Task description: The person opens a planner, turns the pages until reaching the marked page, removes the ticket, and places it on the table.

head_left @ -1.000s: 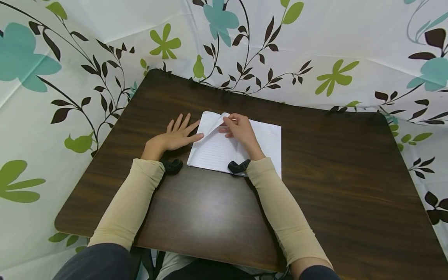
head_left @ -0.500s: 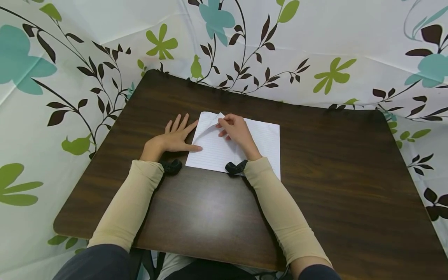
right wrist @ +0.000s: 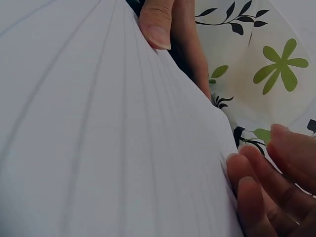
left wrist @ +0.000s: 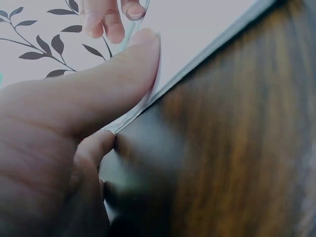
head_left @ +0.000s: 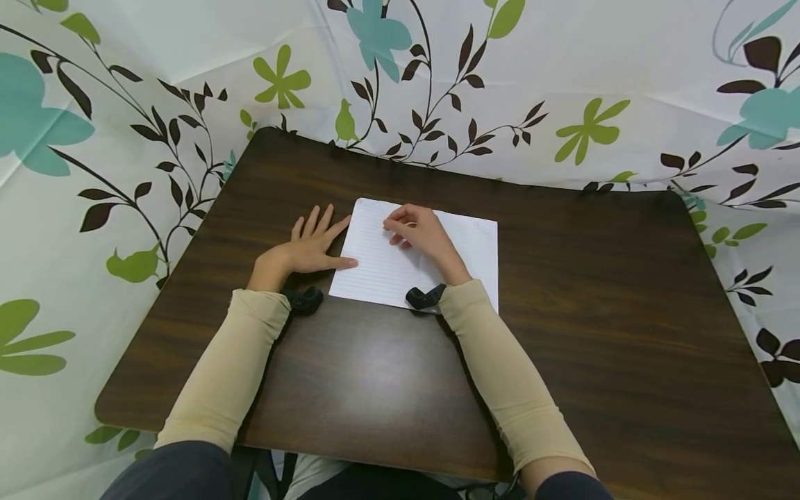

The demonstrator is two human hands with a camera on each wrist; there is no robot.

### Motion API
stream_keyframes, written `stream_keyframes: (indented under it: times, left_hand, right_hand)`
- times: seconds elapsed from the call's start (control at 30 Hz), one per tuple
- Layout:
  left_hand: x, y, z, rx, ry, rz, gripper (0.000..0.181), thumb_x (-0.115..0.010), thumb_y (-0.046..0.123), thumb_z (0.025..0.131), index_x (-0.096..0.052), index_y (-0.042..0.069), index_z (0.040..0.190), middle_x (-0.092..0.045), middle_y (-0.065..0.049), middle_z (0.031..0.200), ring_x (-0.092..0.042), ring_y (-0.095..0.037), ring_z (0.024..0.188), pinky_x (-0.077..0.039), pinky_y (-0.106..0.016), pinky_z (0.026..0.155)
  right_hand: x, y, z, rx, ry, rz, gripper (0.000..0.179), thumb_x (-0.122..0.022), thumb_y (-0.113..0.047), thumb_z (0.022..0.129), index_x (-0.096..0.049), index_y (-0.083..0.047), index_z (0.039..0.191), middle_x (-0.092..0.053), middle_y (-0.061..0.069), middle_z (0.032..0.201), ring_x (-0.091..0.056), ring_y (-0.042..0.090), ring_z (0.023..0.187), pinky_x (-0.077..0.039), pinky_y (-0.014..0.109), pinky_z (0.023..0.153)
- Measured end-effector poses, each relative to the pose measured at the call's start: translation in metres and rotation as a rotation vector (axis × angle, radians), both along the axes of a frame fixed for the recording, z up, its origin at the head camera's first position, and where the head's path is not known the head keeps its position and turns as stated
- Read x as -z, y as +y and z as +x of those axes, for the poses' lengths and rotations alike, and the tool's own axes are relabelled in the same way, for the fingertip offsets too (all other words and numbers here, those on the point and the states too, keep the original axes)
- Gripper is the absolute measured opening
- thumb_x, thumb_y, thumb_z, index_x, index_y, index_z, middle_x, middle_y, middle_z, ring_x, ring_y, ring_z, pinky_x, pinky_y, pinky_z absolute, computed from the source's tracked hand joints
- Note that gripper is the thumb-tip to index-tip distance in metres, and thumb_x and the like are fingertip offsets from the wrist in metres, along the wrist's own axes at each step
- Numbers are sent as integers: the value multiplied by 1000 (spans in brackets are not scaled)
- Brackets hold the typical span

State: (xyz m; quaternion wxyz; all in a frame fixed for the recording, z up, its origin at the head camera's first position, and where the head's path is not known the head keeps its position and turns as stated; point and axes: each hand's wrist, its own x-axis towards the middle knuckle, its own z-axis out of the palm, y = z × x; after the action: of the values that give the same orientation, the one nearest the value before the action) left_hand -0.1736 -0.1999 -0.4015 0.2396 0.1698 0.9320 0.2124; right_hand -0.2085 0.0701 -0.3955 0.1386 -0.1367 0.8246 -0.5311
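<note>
A white lined notebook (head_left: 369, 271) lies on the table, its visible left part flat. Spread beside its left edge is my left hand (head_left: 303, 251), the thumb resting on the margin. The left wrist view shows that thumb against several thin layers at the notebook's edge (left wrist: 212, 44). Over the notebook's upper middle hovers my right hand (head_left: 428, 239), its fingers loosely bent. In the right wrist view the fingers (right wrist: 250, 197) stand apart from the thumb with no paper between them; they are close to the page, and contact cannot be told. My right forearm hides part of the notebook.
The dark wood table (head_left: 594, 312) reaches well beyond the notebook on both sides. A white curtain (head_left: 475, 42) with leaves and flowers hangs along its back and sides. Black devices sit at both wrists, the right one (head_left: 425, 297) over the notebook's lower edge.
The page corner that my right hand pinched and held up has come down, and the sheet lies flat. My right fingers have let go of it. My left hand has stayed nearly still.
</note>
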Motion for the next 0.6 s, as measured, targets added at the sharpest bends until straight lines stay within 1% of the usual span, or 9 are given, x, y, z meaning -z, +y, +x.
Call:
stream_keyframes:
  times: [0.1, 0.27, 0.5, 0.6]
  left_hand:
    - [1, 0, -1, 0, -7, -1, 111, -54, 80, 90, 3, 26, 170, 28, -13, 172, 32, -37, 158, 19, -65, 124]
    - [3, 0, -1, 1, -22, 15, 116, -54, 84, 87, 4, 27, 170, 30, -12, 172, 34, -36, 157, 20, -64, 124]
    - [3, -2, -2, 4, -18, 34, 114, -57, 80, 89, 3, 27, 170, 29, -11, 172, 33, -36, 158, 20, -64, 124]
    - [2, -2, -1, 2, -12, 38, 113, -58, 78, 90, 3, 26, 170, 29, -12, 172, 33, -36, 158, 20, -64, 124]
  right_hand:
    - [0, 5, -1, -46, -3, 16, 24, -71, -25, 101, -73, -5, 115, -76, 14, 103, -74, 16, 79, -60, 26, 69]
    - [0, 21, -2, -115, -16, 38, 25, -69, -22, 102, -73, -4, 120, -76, 15, 107, -75, 16, 85, -60, 26, 79]
    - [-9, 44, -4, -170, -49, 20, 29, -65, -20, 105, -70, -2, 127, -75, 18, 116, -76, 18, 94, -62, 29, 87]
    - [-14, 53, -3, -186, -68, 55, 31, -63, -20, 106, -68, -2, 131, -74, 20, 120, -76, 21, 99, -61, 32, 91]
